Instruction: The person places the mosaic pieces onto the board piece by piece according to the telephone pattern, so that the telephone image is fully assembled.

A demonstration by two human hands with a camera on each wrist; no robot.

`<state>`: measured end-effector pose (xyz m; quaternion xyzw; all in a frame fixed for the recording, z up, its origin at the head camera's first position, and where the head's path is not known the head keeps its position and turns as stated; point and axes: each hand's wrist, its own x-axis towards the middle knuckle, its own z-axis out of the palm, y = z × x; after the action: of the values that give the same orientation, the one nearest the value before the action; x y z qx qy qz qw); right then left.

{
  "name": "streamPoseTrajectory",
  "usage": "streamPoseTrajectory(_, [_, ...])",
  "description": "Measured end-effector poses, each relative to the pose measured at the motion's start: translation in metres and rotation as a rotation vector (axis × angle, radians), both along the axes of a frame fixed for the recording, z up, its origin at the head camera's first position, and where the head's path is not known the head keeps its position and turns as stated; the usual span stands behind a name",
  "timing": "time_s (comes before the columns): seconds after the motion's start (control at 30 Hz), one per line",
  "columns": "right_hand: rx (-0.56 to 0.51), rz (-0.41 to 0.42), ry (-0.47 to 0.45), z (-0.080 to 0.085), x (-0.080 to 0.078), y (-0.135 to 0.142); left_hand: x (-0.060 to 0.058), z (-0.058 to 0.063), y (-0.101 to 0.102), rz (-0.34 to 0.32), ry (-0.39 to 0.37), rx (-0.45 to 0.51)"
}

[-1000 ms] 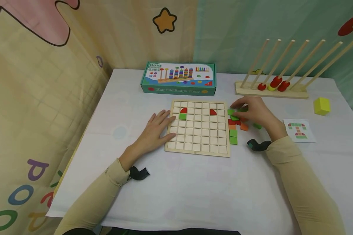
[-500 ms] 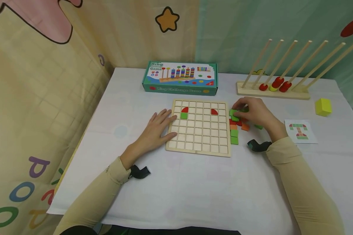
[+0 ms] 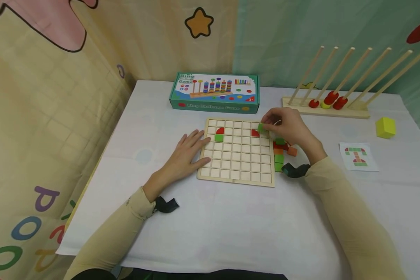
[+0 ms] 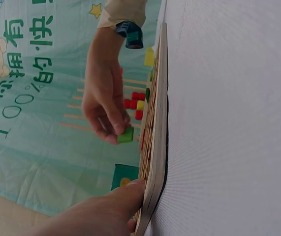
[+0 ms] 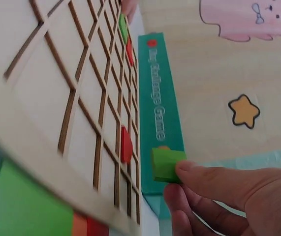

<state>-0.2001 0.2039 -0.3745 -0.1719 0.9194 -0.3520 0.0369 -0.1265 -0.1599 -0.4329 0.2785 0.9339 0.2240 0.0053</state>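
Observation:
A wooden grid board (image 3: 235, 158) lies flat on the table. My left hand (image 3: 185, 157) rests at its left edge, fingers spread, thumb and fingertips on the rim. Above the board's upper right corner my right hand (image 3: 288, 123) pinches a green square block (image 5: 166, 164) between thumb and fingers. On the board sit a red quarter-round block (image 3: 220, 130) with a green block (image 3: 219, 137) below it, and another red quarter-round block (image 3: 255, 133) toward the right. Along the right edge lies a loose group of green, red and orange blocks (image 3: 279, 158), partly hidden by the right hand.
A pattern card (image 3: 359, 156) lies to the right, with a yellow block (image 3: 385, 128) beyond it. Behind the board stands a green game box (image 3: 214, 93). A wooden peg rack (image 3: 325, 111) with several red and yellow beads is at the back right.
My right hand has lifted a green block from the loose group and carried it left, over the board's upper right corner. My left hand has stayed in place.

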Motion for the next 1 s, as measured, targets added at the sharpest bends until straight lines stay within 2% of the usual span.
streamPoseTrajectory(0.23, [-0.053,0.005,0.027,0.001,-0.006,-0.056,0.000,0.000,0.000,-0.001,0.004,0.010])
streamPoseTrajectory(0.4, [-0.080,-0.019,0.016,-0.004,-0.005,-0.080,0.000,0.001,0.000,-0.001,0.003,0.004])
streamPoseTrajectory(0.73, [-0.122,-0.009,0.013,-0.021,-0.002,-0.096,0.002,0.002,-0.001,-0.009,0.009,-0.004])
streamPoseTrajectory(1.0, [-0.067,0.019,-0.024,-0.020,0.001,-0.100,0.001,0.003,-0.001,-0.004,0.008,-0.009])
